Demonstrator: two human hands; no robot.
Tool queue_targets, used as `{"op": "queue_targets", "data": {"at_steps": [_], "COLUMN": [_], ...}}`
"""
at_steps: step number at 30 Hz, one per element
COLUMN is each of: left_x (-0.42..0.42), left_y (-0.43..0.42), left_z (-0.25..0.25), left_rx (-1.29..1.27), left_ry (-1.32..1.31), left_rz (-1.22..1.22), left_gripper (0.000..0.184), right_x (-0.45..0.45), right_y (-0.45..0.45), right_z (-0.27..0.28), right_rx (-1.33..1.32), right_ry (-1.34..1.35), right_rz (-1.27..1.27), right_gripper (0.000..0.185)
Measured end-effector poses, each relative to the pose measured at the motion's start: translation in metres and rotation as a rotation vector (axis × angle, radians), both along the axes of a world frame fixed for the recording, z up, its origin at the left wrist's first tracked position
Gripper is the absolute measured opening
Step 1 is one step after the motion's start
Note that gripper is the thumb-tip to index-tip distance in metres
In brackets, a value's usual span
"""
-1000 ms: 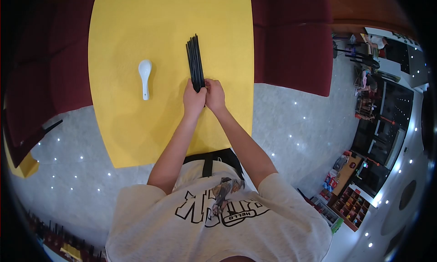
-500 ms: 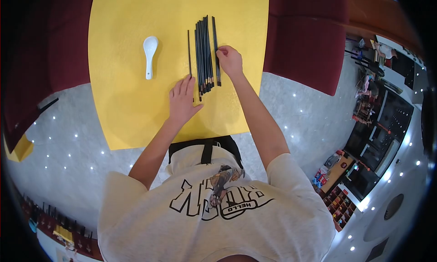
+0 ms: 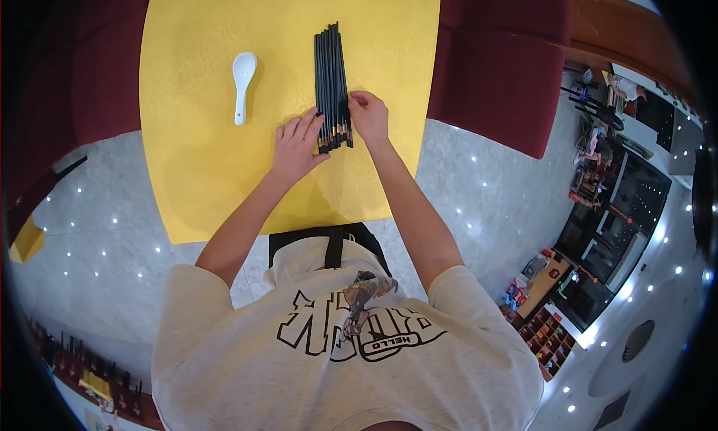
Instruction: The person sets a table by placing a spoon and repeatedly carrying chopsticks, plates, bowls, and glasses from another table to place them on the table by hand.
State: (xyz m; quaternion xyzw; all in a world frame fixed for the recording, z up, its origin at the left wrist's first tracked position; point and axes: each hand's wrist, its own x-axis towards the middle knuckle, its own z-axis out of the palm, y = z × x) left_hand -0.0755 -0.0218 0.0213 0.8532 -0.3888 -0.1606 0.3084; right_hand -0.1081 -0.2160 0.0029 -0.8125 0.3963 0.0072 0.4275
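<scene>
A bundle of dark chopsticks [image 3: 327,72] lies on the yellow table, side by side, with lighter bands near the lower ends. My left hand [image 3: 297,147] rests along the bundle's lower left side, fingers stretched out and fingertips touching the chopsticks. On the opposite side, my right hand [image 3: 369,119] has its fingers curled, with thumb and fingertips against the rightmost chopsticks. The bundle sits between both hands. Left of it, a white spoon [image 3: 241,88] lies with its bowl facing up and its handle toward me.
The yellow table [image 3: 198,169] ends just in front of my body. Dark red bench seats flank it, one on the right [image 3: 497,79] and one on the left [image 3: 90,94]. Beyond the grey floor at right are shelves and a counter.
Both hands have moved inward. The single chopstick at left and the separate ones at right have joined the middle group, closing the gaps.
</scene>
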Motion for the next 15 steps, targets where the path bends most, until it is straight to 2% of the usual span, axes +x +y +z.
{"op": "queue_targets", "data": {"at_steps": [2,4,5,7,8,10,11,13,14,15], "left_x": [-0.001,-0.002,-0.004,-0.003,-0.003,-0.002,-0.004,-0.013,-0.016,-0.021], "left_y": [-0.001,-0.001,0.001,0.003,0.006,0.010,0.012,0.010,0.010,0.009], "left_z": [0.001,0.004,0.006,0.021,0.022,0.023,0.026,0.038,0.037,0.033], "left_rx": [-0.005,-0.050,-0.051,-0.089,-0.091,-0.017,-0.016,-0.059,-0.057,-0.098], "left_ry": [-0.022,-0.058,-0.066,-0.117,-0.133,0.000,-0.024,0.338,0.318,0.287], "left_rz": [-0.008,0.016,0.008,0.015,0.007,-0.103,-0.115,0.027,-0.001,0.004], "left_gripper": [0.085,0.079,0.079,0.061,0.061,0.043,0.043,0.027,0.027,0.025], "right_x": [-0.001,-0.001,-0.003,-0.010,-0.015,-0.032,-0.043,-0.073,-0.088,-0.106], "right_y": [0.000,0.007,0.010,0.016,0.019,0.025,0.029,0.036,0.041,0.046], "right_z": [-0.003,0.002,0.005,0.014,0.020,0.029,0.030,0.025,0.021,0.019], "right_rx": [0.040,-0.214,-0.215,-0.259,-0.260,-0.072,-0.071,0.124,0.121,0.177], "right_ry": [0.000,-0.071,-0.077,-0.124,-0.140,-0.098,-0.121,-0.103,-0.125,-0.089], "right_rz": [-0.022,0.014,0.005,-0.063,-0.073,-0.126,-0.138,-0.061,-0.087,-0.009], "right_gripper": [0.026,0.026,0.026,0.027,0.027,0.027,0.027,0.027,0.027,0.027]}}
